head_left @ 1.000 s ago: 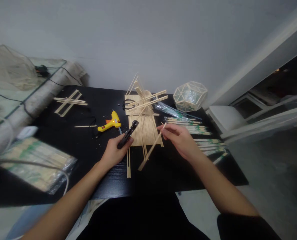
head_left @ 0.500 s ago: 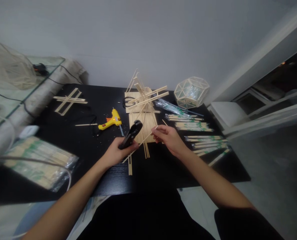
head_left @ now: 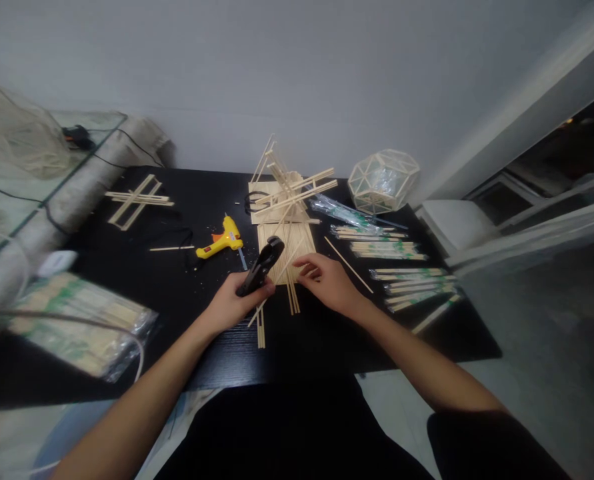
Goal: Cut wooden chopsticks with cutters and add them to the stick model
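My left hand [head_left: 231, 303] is closed around black pliers [head_left: 259, 267], whose head points up and away from me. The same hand also grips a thin wooden stick [head_left: 283, 268], which slants from below the thumb up to the right. My right hand [head_left: 329, 283] hovers just right of that stick, fingers loosely bent and apart, with nothing visible in them. Beneath both hands lies a wooden board [head_left: 271, 237] with several long thin sticks [head_left: 293, 300] across it, some jutting over its near edge.
A yellow glue gun [head_left: 221, 239] lies left of the board. Crossed sticks [head_left: 139, 200] are at the back left, stick frames [head_left: 297, 190] on the board. Wrapped stick bundles [head_left: 389, 250] and a polyhedron frame [head_left: 384, 181] stand right. A packaged bundle [head_left: 81, 323] lies front left.
My right hand has let go of the stick's upper end and shifted slightly left and down. My left hand still keeps the pliers and the stick, almost unmoved.
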Tool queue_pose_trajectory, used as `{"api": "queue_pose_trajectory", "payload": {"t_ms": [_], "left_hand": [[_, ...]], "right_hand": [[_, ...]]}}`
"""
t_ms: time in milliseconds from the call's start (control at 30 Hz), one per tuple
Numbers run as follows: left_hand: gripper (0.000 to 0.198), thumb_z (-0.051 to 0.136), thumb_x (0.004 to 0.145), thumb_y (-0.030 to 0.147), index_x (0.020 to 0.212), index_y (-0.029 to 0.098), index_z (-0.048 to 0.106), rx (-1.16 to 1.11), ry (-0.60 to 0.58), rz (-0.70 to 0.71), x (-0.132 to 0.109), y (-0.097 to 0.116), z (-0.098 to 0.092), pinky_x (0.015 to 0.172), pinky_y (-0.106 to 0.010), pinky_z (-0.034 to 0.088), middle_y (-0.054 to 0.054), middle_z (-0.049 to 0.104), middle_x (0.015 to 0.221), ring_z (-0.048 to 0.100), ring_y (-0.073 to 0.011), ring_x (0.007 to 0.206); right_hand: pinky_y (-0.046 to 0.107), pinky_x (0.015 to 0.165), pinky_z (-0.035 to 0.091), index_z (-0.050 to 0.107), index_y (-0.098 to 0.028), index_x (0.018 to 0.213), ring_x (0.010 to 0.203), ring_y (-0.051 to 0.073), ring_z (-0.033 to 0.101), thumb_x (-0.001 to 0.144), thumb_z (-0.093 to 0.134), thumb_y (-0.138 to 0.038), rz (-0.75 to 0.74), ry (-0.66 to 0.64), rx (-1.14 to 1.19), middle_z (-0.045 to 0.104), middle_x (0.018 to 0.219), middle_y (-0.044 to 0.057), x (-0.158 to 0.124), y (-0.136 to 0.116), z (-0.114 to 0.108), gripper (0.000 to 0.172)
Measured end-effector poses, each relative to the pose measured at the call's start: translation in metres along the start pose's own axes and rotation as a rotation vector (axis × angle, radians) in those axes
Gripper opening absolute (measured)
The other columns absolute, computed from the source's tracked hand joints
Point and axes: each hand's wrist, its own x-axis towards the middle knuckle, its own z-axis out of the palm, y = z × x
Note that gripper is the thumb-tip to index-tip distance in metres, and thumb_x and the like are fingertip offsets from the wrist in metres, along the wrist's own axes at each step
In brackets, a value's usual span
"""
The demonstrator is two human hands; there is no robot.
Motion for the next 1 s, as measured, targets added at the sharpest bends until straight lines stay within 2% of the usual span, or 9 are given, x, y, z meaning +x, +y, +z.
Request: {"api": "queue_pose_trajectory", "payload": {"t_ms": [100, 200, 367, 633, 867, 1000], "left_hand": [[0.030, 0.075, 0.079, 0.045, 0.080, 0.016, 0.069, -0.066, 0.048, -0.034, 0.000, -0.001, 0.000, 0.056, -0.025, 0.040, 0.003, 0.057, 0.061, 0.049, -0.0116, 0.056], [0.030, 0.077, 0.078, 0.044, 0.082, 0.015, 0.068, -0.118, 0.054, -0.067, 0.000, 0.000, 0.000, 0.056, -0.025, 0.041, 0.003, 0.059, 0.059, 0.051, -0.0119, 0.055], [0.030, 0.076, 0.080, 0.044, 0.079, 0.016, 0.067, -0.120, 0.047, -0.082, 0.000, 0.003, 0.001, 0.052, -0.024, 0.039, 0.001, 0.062, 0.059, 0.049, -0.0105, 0.051], [0.030, 0.075, 0.080, 0.045, 0.078, 0.017, 0.066, -0.111, 0.060, -0.093, 0.000, 0.005, 0.002, 0.049, -0.023, 0.037, 0.001, 0.062, 0.060, 0.046, -0.0095, 0.049], [0.029, 0.075, 0.082, 0.043, 0.080, 0.016, 0.066, -0.115, 0.052, -0.074, 0.001, -0.003, 0.001, 0.050, -0.023, 0.037, 0.001, 0.061, 0.061, 0.046, -0.0094, 0.051], [0.031, 0.075, 0.081, 0.046, 0.080, 0.016, 0.066, -0.099, 0.063, -0.086, 0.001, -0.002, 0.002, 0.050, -0.023, 0.037, 0.001, 0.061, 0.062, 0.047, -0.0099, 0.051]], "right_hand": [[0.032, 0.078, 0.056, 0.071, -0.017, 0.104, 0.080, 0.016, 0.069, 0.088, 0.070, -0.016, -0.019, -0.010, -0.216, 0.073, 0.100, 0.008, -0.002, 0.002, 0.006, 0.016], [0.034, 0.082, 0.055, 0.067, -0.015, 0.112, 0.082, 0.018, 0.070, 0.089, 0.073, -0.017, -0.010, -0.029, -0.281, 0.073, 0.096, 0.007, -0.001, 0.005, 0.013, 0.024], [0.035, 0.084, 0.054, 0.064, -0.014, 0.117, 0.081, 0.017, 0.068, 0.084, 0.077, -0.011, 0.022, -0.068, -0.342, 0.071, 0.101, 0.009, 0.008, 0.007, 0.018, 0.036], [0.031, 0.076, 0.052, 0.064, -0.016, 0.114, 0.076, 0.017, 0.068, 0.084, 0.068, -0.003, 0.050, -0.105, -0.357, 0.071, 0.094, 0.007, 0.017, -0.001, 0.015, 0.033], [0.032, 0.075, 0.050, 0.065, -0.012, 0.115, 0.080, 0.023, 0.071, 0.086, 0.069, -0.007, 0.139, -0.140, -0.410, 0.075, 0.085, 0.009, 0.018, -0.007, 0.016, 0.029], [0.031, 0.073, 0.049, 0.068, -0.014, 0.108, 0.076, 0.021, 0.070, 0.086, 0.067, -0.006, 0.138, -0.155, -0.406, 0.076, 0.080, 0.007, 0.019, -0.012, 0.013, 0.024]]}}
